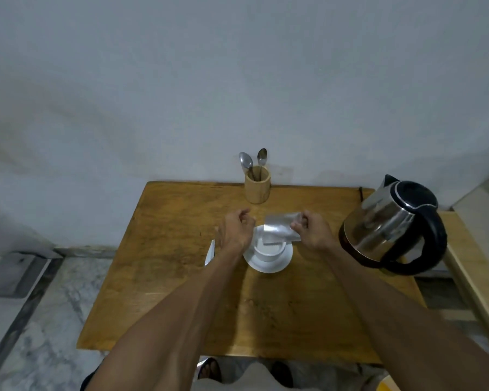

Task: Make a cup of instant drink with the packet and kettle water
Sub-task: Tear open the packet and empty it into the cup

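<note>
Right hand (312,231) pinched the silver packet (280,228) above the white cup (268,249) at counter (167,249) centre. Left hand (235,230) was loosely curled; its contents couldn't be made out. Packet looked crumpled, tilted.

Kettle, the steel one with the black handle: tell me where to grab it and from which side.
Grip the steel kettle with the black handle by the black loop handle, coming from the right with the right hand. The handle arcs down the side away from the white cup, and the spout points away towards the wall.

Head-height view down onto table (181,277)
</note>
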